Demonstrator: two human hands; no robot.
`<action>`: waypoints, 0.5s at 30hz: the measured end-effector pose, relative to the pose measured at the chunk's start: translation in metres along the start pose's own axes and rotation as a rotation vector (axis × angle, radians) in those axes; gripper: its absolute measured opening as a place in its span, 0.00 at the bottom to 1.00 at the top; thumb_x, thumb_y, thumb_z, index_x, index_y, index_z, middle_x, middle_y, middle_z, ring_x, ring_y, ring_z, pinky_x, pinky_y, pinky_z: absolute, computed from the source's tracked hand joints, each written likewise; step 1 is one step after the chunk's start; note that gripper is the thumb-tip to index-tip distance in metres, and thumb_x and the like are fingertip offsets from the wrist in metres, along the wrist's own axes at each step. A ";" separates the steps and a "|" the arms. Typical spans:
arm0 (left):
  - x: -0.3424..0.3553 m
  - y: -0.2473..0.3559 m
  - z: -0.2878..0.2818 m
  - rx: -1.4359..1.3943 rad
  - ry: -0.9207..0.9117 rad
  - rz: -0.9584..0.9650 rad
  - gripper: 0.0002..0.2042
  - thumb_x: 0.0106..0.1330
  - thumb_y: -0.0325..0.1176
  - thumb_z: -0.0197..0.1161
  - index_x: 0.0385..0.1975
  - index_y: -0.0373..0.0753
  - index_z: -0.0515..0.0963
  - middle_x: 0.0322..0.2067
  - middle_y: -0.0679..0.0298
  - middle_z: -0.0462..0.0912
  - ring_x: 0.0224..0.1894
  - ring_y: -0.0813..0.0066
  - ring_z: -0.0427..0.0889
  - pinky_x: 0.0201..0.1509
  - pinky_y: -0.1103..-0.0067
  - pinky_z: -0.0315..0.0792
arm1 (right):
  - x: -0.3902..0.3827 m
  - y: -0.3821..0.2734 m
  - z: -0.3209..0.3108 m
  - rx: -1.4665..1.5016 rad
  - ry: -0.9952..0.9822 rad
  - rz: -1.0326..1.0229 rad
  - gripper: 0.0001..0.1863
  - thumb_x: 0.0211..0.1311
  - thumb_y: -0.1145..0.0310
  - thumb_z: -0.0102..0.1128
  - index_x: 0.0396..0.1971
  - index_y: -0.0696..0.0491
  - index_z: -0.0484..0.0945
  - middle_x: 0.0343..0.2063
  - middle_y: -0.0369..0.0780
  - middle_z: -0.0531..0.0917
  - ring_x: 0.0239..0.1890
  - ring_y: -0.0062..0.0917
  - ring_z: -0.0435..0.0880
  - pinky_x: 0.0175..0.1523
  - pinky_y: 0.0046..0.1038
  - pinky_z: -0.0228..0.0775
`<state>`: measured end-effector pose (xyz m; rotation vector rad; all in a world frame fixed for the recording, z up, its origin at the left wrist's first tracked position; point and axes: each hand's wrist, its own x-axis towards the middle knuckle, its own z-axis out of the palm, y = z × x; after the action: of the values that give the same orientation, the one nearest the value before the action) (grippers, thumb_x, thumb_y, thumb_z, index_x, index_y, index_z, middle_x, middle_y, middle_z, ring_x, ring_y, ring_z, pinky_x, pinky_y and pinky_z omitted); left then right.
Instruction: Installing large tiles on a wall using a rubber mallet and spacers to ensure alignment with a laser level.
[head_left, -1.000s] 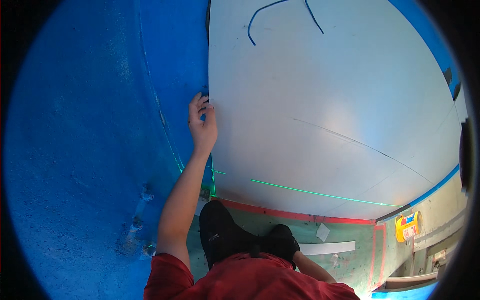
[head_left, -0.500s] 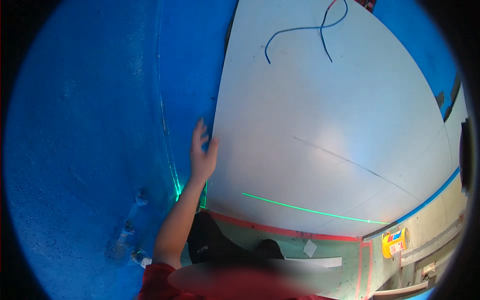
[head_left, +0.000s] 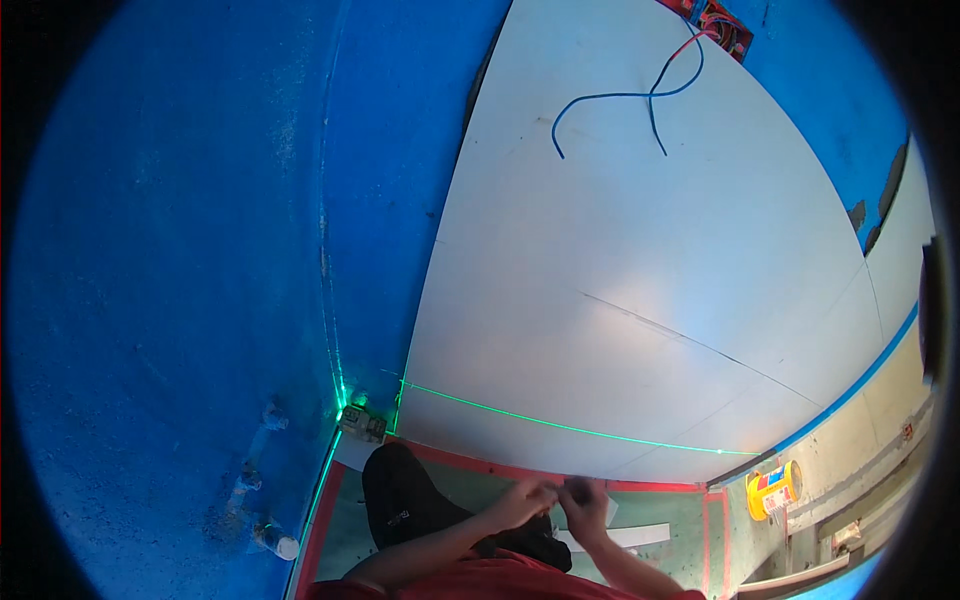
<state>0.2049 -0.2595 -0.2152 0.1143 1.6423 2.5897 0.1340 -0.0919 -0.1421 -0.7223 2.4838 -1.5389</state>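
My left hand (head_left: 524,503) and my right hand (head_left: 588,512) are close together low in front of me, over my lap and the floor by the foot of the wall. The left fingers are pinched together near the right hand's fingertips; what they hold, if anything, is too small to make out. Something small and dark (head_left: 578,489) shows at the right fingers, which are curled around it; its kind cannot be told. Beyond the hands stands a large pale wall panel (head_left: 560,330) with a green laser line across its lower part.
A laser level (head_left: 362,423) stands in the corner beside the blue wall (head_left: 180,250). Pipe stubs (head_left: 277,541) stick out at the left. Blue wires (head_left: 610,95) hang from a red junction box (head_left: 722,30). A white strip (head_left: 625,536) and a yellow bucket (head_left: 772,490) are to the right.
My left hand has come down from the panel's left edge to my lap. My right hand has come into view beside it. The laser level, hidden before by my arm, now shows.
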 end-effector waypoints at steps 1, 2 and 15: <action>0.002 0.009 -0.007 0.017 0.180 0.146 0.11 0.79 0.37 0.62 0.44 0.34 0.82 0.35 0.65 0.86 0.37 0.80 0.82 0.44 0.79 0.77 | 0.019 -0.016 0.013 -0.001 0.006 -0.067 0.13 0.60 0.72 0.74 0.42 0.60 0.84 0.30 0.38 0.88 0.34 0.20 0.86 0.42 0.27 0.79; 0.006 0.027 -0.011 0.031 0.352 0.291 0.11 0.79 0.37 0.62 0.44 0.34 0.81 0.34 0.64 0.86 0.35 0.80 0.82 0.43 0.79 0.76 | 0.036 -0.027 0.026 0.064 -0.006 -0.173 0.13 0.61 0.72 0.74 0.43 0.60 0.83 0.32 0.40 0.88 0.36 0.21 0.86 0.44 0.28 0.79; -0.031 0.411 -0.224 0.721 0.638 0.837 0.07 0.78 0.34 0.62 0.40 0.38 0.78 0.35 0.67 0.83 0.39 0.79 0.80 0.47 0.78 0.76 | 0.264 -0.384 0.120 -0.764 0.056 -1.881 0.12 0.54 0.70 0.68 0.40 0.53 0.85 0.44 0.40 0.84 0.56 0.36 0.79 0.64 0.41 0.68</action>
<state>0.2043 -0.6387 0.0608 -0.0016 3.3206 2.4465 0.0706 -0.4507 0.1720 -3.6251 1.8996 -0.2922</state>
